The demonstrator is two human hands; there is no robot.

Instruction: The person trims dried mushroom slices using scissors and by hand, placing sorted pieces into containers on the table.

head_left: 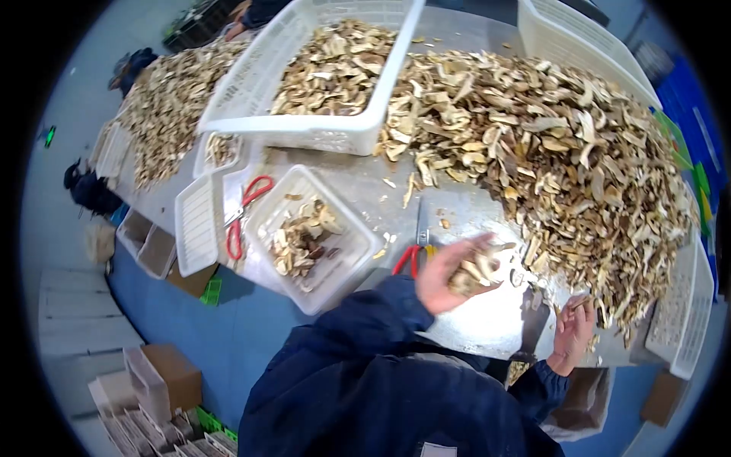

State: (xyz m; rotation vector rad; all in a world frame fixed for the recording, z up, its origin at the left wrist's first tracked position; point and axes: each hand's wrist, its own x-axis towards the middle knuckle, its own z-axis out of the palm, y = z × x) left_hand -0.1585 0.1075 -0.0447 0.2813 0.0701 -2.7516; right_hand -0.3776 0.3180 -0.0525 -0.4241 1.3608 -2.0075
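Note:
My left hand [440, 280] is closed around a small handful of dried mushroom slices [478, 273], palm turned up above the metal table. At the table's front edge, my right hand [572, 333] pinches a small mushroom slice [582, 302] between its fingertips. A large heap of dried mushroom slices [556, 152] spreads just beyond both hands. Beside my left wrist lie red-handled scissors [412, 259], their blades pointing away from me. Further left, a clear plastic tub [346, 263] holds some mushroom pieces.
A big white basket [297, 126] of slices stands at the back. Another pair of red-handled scissors [242, 213] lies between a white lid-like tray [199, 221] and the tub. White baskets [678, 312] border the heap at right. Cardboard boxes [173, 377] are on the floor.

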